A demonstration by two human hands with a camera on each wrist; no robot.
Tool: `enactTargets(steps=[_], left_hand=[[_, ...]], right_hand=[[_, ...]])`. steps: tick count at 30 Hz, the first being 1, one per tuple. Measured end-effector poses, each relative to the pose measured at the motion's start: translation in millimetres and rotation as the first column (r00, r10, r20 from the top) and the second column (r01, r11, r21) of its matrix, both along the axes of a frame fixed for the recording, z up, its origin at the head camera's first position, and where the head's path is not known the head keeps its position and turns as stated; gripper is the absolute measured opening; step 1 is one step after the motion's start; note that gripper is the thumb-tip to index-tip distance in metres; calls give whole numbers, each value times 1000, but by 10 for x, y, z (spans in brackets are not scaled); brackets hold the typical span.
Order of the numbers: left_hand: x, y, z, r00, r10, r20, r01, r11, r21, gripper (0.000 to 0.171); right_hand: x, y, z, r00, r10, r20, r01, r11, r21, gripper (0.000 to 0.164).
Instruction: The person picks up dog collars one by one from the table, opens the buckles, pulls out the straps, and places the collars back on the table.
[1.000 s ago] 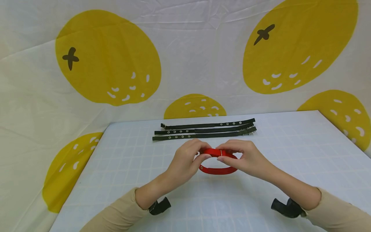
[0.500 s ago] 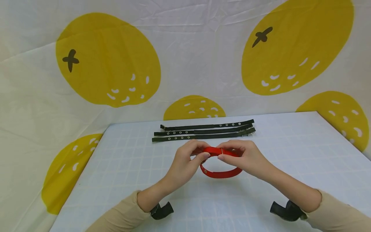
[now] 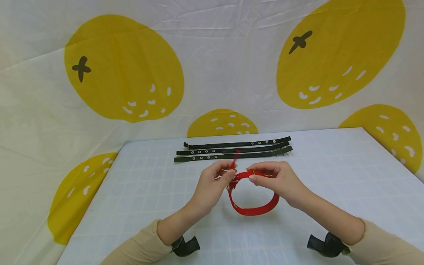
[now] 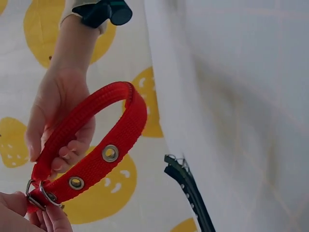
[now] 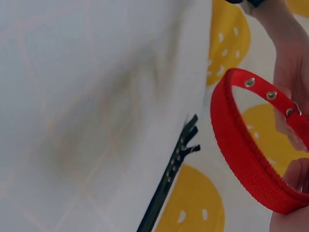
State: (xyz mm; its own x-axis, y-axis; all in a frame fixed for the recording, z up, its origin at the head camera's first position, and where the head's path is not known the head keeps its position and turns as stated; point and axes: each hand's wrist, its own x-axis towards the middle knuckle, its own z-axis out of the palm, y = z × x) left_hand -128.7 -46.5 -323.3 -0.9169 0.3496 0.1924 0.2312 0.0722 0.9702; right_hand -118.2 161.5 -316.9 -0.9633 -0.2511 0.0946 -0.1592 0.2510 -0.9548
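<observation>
A red pet collar (image 3: 254,211), bent into a loop, hangs between both hands above the table in the head view. My left hand (image 3: 212,186) pinches it at the metal buckle end, where a blurred red strap tip sticks up past the fingers. On the other side my right hand (image 3: 283,180) pinches the upper band close to a thin strap keeper (image 3: 253,172). Metal eyelets (image 4: 110,153) and a metal ring (image 4: 48,193) by the buckle show in the left wrist view. From the right wrist, the wide padded band (image 5: 227,125) faces the camera; the right fingers are partly hidden.
Several black straps (image 3: 232,156) with eyelets and buckles lie side by side toward the back of the table (image 3: 149,198). Behind it hangs a white cloth (image 3: 228,73) with yellow fruit prints. Each wrist wears a black camera mount (image 3: 186,246).
The collar loop has opened wider and its lower band hangs lower. A red strap tip now stands up above my left fingers. The right hand keeps its pinch; the black straps stay put.
</observation>
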Motion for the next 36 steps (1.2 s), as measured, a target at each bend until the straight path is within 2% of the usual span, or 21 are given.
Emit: enactTargets(steps=[3, 7, 10, 13, 14, 16, 20, 22, 24, 26, 30, 33, 36], left_hand=[[-8, -15, 6, 1000, 1, -30, -1, 1000, 2, 22], [-18, -41, 4, 994, -24, -111, 21, 999, -31, 22], [-24, -54, 1, 988, -32, -154, 25, 999, -48, 24], [-36, -58, -6, 975, -28, -221, 13, 998, -67, 25], [-42, -56, -9, 966, -26, -259, 7, 997, -77, 25], [-57, -47, -21, 935, -28, -352, -10, 995, -104, 24], [-69, -19, -35, 846, -42, -531, -56, 984, -167, 22], [-65, -6, -40, 814, -48, -579, -78, 978, -191, 22], [-62, 2, -43, 791, -46, -610, -103, 973, -207, 22], [-61, 3, -43, 777, -43, -628, -119, 970, -213, 22], [-64, -14, -51, 760, -36, -650, -151, 961, -230, 29], [-71, -46, -73, 753, -27, -657, -191, 947, -258, 36], [-78, -86, -109, 752, -16, -659, -225, 933, -280, 33]], right_hand=[[-6, 14, -25, 1000, 11, 5, -11, 1000, 7, 33], [-24, 53, -31, 997, 74, -2, -74, 996, 56, 32], [-47, 93, 36, 995, 103, -5, -102, 990, 99, 33], [-76, 117, 168, 997, 70, 14, -71, 993, 99, 33], [-87, 116, 212, 998, 56, 26, -58, 994, 91, 33], [-103, 100, 284, 997, 44, 66, -48, 997, 60, 34], [-125, 44, 327, 982, 82, 170, -76, 996, -40, 34], [-126, 28, 322, 971, 108, 213, -88, 991, -103, 29], [-123, 22, 318, 958, 130, 254, -90, 982, -164, 22], [-120, 24, 317, 945, 149, 290, -85, 971, -223, 15], [-113, 21, 315, 927, 171, 334, -61, 946, -318, 8], [-107, 28, 315, 925, 161, 343, -38, 940, -338, 8], [-102, 55, 324, 929, 145, 342, -25, 943, -331, 9]])
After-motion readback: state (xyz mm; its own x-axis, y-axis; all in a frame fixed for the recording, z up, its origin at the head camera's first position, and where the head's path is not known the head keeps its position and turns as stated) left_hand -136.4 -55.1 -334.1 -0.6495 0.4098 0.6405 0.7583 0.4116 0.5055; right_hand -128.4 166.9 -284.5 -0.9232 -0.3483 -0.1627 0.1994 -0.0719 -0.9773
